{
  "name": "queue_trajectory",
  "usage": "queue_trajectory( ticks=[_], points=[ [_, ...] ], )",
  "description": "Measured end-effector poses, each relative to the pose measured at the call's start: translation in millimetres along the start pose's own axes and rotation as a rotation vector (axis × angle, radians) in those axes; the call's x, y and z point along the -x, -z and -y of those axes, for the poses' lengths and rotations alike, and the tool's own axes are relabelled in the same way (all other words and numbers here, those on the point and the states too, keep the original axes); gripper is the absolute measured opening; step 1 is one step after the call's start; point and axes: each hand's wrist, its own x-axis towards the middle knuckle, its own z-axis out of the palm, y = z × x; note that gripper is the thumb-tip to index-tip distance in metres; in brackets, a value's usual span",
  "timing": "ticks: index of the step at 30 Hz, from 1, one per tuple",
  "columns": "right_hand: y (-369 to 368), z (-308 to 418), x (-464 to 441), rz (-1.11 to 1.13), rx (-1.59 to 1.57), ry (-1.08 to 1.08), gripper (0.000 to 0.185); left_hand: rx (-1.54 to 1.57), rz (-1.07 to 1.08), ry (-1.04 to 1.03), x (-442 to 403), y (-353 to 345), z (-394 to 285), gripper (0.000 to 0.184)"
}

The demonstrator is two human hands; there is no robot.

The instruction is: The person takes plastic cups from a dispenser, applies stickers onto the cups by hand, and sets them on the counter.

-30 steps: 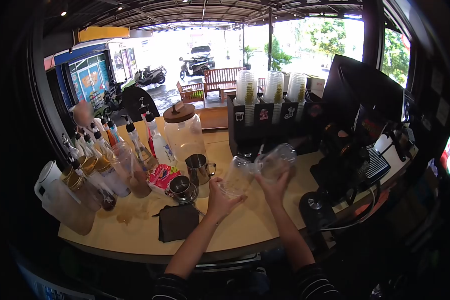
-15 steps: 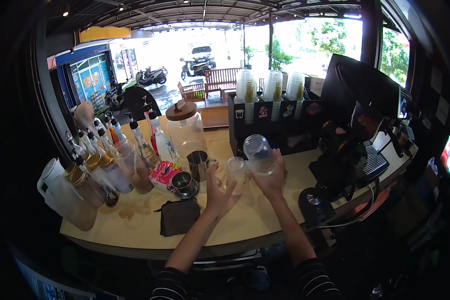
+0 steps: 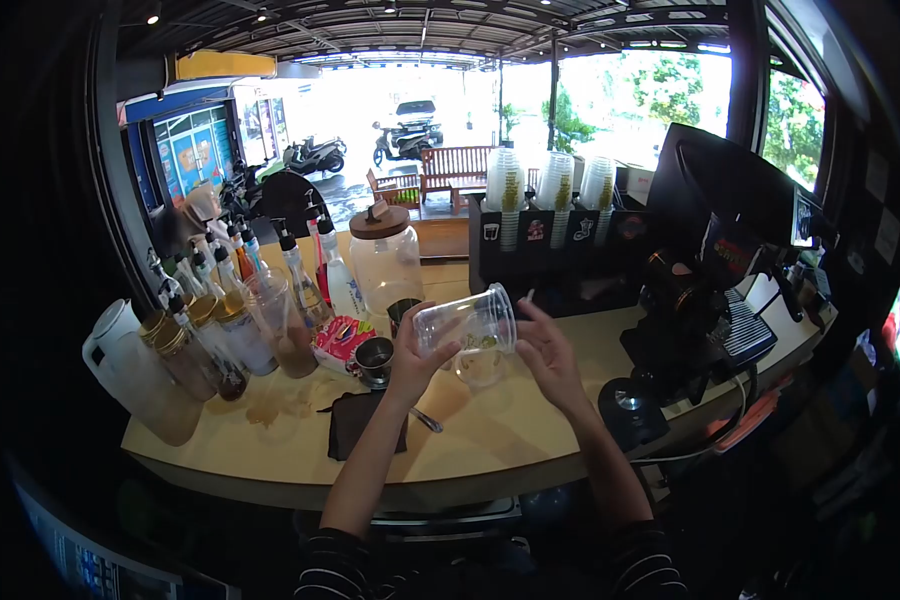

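A clear plastic cup [image 3: 465,322] lies tilted on its side in the air, its wide rim to the right. My left hand [image 3: 418,362] is wrapped round its base end. Beside the rim, my right hand [image 3: 550,362] has its fingers apart and holds nothing. Below the held cup, a second clear cup [image 3: 482,370] stands on the counter, partly covered by it. Left of my left hand are a small metal cup [image 3: 375,357] and a pink packet [image 3: 342,342]. A dark cloth [image 3: 355,425] lies in front, with a spoon [image 3: 429,421] near its right edge.
Pump bottles [image 3: 300,272], jars [image 3: 240,325] and a white pitcher [image 3: 135,370] crowd the counter's left side. A lidded glass dispenser [image 3: 385,265] stands behind. At the back are stacked cups [image 3: 505,185] in a black holder [image 3: 570,262]. A black machine [image 3: 705,290] is right.
The cup held by my right hand has passed to my left hand and turned sideways. My right hand has opened. The other cup now stands below, and the view has shifted slightly.
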Motion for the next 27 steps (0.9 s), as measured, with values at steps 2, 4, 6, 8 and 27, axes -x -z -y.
queue_trajectory(
  ticks=[2, 4, 6, 8, 27],
  points=[
    [4.4, -5.9, 2.7, 0.064, -0.013, -0.094, 0.038, 0.004, -0.006, 0.006, 1.7, 1.8, 4.0, 0.065],
    [4.7, -5.2, 2.7, 0.126, -0.023, -0.188, 0.030, 0.012, -0.010, 0.012, 2.9, 3.9, 7.1, 0.066],
    [4.6, -2.0, -0.6, 0.085, -0.030, -0.136, 0.025, -0.043, 0.047, -0.002, 4.8, 5.1, 6.9, 0.066],
    [3.8, -0.5, -2.9, 0.048, -0.064, -0.162, 0.024, -0.099, 0.094, -0.073, 7.9, 2.6, 3.9, 0.067],
    [8.4, 35.2, -3.9, -0.054, -0.042, -0.331, 0.023, -0.192, 0.266, 0.116, 7.8, -1.4, -15.8, 0.058]
  ],
)
